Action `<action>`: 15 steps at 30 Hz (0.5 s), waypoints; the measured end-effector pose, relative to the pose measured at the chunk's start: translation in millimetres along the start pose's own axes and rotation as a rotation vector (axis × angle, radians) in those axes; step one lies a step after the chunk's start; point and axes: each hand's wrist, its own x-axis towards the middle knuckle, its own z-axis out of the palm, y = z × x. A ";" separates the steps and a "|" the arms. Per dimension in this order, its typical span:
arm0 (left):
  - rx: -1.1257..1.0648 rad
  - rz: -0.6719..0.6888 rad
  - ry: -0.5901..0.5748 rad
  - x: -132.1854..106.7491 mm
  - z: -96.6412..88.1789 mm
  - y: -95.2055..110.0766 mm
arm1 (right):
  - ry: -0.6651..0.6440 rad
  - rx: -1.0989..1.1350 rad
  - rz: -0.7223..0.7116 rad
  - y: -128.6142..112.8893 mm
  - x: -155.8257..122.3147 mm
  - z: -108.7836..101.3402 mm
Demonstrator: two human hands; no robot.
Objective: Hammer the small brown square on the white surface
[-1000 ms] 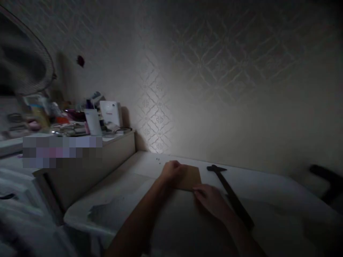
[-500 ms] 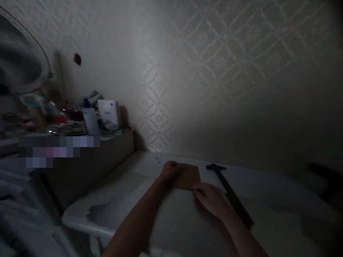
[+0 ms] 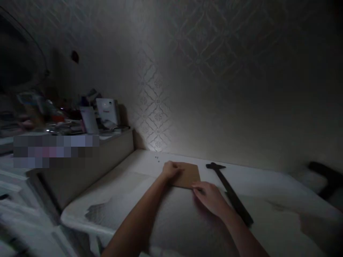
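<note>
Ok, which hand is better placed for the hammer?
Probably the right hand: at the near right corner of the tan board, it's nearer the hammer. The left hand holds the board's left side.

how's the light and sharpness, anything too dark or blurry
Head view: dim overall, a paler sheen on the patterned wall; head view: the cabinet clutter is dark and soft, with pixelation below; head view: board and hammer outlines readable.

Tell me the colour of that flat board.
The board is light brown, best seen in the head view.
</note>
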 end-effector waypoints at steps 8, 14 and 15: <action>0.017 0.045 0.009 1.8 -0.2 -4.1 | 0.036 -0.061 -0.022 1.8 1.6 2.2; 0.000 0.043 0.022 2.5 1.2 -4.0 | 0.259 -0.418 0.346 18.2 1.0 -20.4; -0.003 0.040 0.022 2.3 1.2 -3.7 | 0.262 -0.463 0.429 22.5 -1.0 -24.6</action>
